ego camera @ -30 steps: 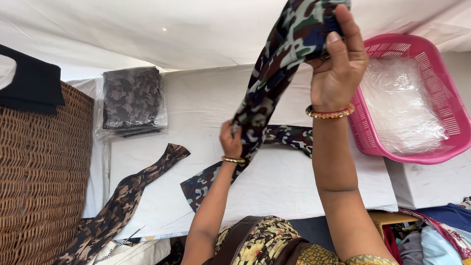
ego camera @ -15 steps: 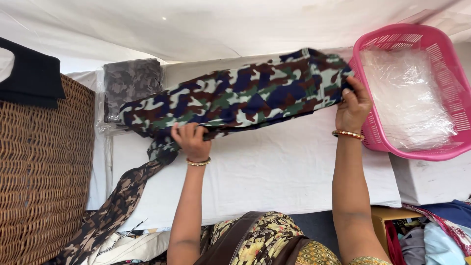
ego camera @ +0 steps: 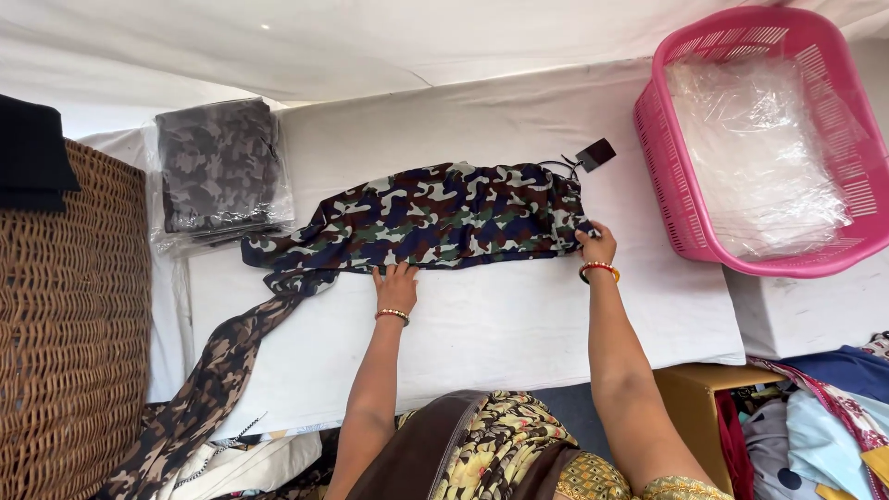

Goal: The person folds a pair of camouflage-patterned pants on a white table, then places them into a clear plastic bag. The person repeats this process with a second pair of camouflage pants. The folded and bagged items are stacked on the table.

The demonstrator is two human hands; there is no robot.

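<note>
Flattening: camouflage garment [ego camera: 435, 215] lies spread on the white table [ego camera: 519, 324], just left of the pink basket [ego camera: 667, 185].
Left hand [ego camera: 396, 289]: open palm pressing the garment's near edge, gripping nothing.
Right hand [ego camera: 597, 248]: fingers pinching the garment's right end.
Step, judged: smoothing before folding.
Next move needs: both ends held level.

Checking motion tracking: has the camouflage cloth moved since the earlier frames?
Yes. The camouflage cloth came down from mid-air and lies flat on the white table, left of the pink basket, under the left hand and right hand.
</note>
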